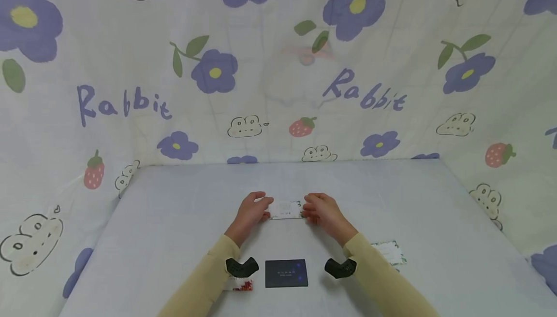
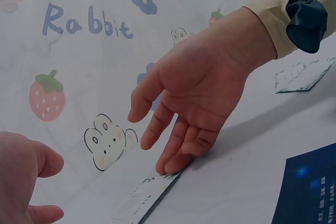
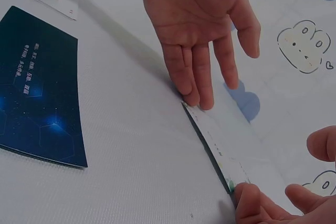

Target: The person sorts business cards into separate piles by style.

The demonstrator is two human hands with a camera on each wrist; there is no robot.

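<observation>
A white card with green leaf corners (image 1: pixel 285 209) lies on the table between the two hands. My left hand (image 1: pixel 252 213) is at its left end, fingers loosely bent and fingertips right at the edge. At the opposite end is my right hand (image 1: pixel 324 213), its fingertips touching the card's edge. In the left wrist view the right hand (image 2: pixel 202 87) shows its palm, with lower fingers down on the card's end (image 2: pixel 149 192). The right wrist view shows the left hand (image 3: pixel 202 30) with fairly straight fingers reaching down to the other end, thumb apart.
A dark blue card (image 1: pixel 286 273) lies nearer the body, between the forearms. Partly under the left forearm in view is a white card with red print (image 1: pixel 241 285). Beside the right forearm lies another leaf-edged white card (image 1: pixel 389 252). A patterned curtain (image 1: pixel 278 75) surrounds the table.
</observation>
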